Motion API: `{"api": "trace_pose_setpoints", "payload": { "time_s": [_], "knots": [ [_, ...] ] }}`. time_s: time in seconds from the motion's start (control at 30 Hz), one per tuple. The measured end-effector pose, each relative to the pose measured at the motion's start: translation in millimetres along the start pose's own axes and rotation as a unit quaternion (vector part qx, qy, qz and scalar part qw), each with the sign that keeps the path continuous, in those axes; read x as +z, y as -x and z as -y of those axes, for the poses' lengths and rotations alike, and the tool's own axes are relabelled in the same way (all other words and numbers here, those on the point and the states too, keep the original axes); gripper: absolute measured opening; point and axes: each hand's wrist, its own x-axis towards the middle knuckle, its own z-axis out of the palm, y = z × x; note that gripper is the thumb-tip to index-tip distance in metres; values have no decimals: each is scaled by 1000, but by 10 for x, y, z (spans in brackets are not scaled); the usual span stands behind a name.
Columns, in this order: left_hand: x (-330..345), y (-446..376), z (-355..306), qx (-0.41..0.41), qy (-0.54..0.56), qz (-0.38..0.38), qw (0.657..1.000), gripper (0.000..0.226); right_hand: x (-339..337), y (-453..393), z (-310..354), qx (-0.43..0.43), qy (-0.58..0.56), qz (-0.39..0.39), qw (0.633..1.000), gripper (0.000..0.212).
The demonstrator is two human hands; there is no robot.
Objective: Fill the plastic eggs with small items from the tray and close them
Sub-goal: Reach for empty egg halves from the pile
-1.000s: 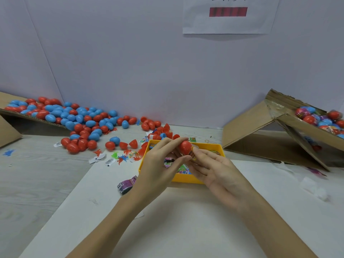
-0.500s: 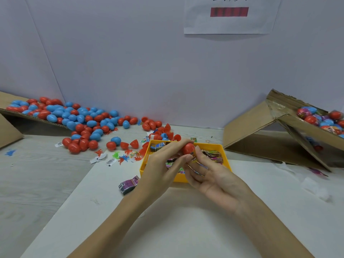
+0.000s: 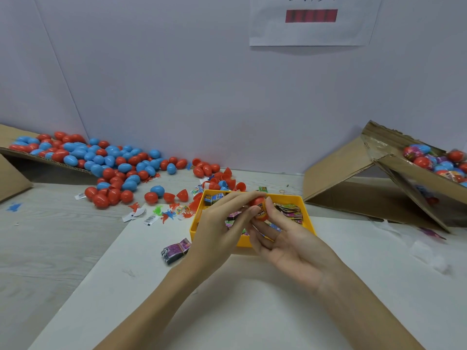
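Note:
A red plastic egg (image 3: pixel 258 202) with a printed label on it is held above the yellow tray (image 3: pixel 307 215). My left hand (image 3: pixel 222 224) pinches the egg from the left with thumb and fingers. My right hand (image 3: pixel 285 238) holds it from the right, palm turned up, thumb on the egg's side. The tray holds several small colourful packets (image 3: pixel 289 210). One purple packet (image 3: pixel 175 250) lies on the white mat left of the tray.
A heap of red and blue eggs (image 3: pixel 101 162) spills from a cardboard flap at the left. Open red halves (image 3: pixel 177 197) and small paper bits lie near the tray. At the right, a cardboard box (image 3: pixel 379 178) holds wrapped eggs (image 3: pixel 434 160).
My right hand has turned more palm-up and dropped slightly under the egg. The egg's printed label now faces me. The left hand stays on the egg.

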Motion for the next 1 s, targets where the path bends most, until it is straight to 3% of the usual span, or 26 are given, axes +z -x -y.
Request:
{"api": "trace_pose_setpoints", "payload": {
  "time_s": [0.1,0.27,0.53,0.8,1.0],
  "knots": [
    [-14,-11,1,-2,-21,0,1000,31,-42,-19,-1,-53,64,-17,996,21],
    [-22,1,17,66,-104,44,991,39,-83,-10,-51,-164,243,-45,955,26],
    [-52,-11,29,91,-174,68,978,39,-121,-36,-77,-221,382,-63,895,19],
    [-91,-31,-9,113,-218,111,963,38,-139,-61,-38,-183,414,-41,891,31],
    [-90,-28,0,128,-237,118,956,35,-118,-60,-35,-191,463,-73,862,27]
  ]
}}
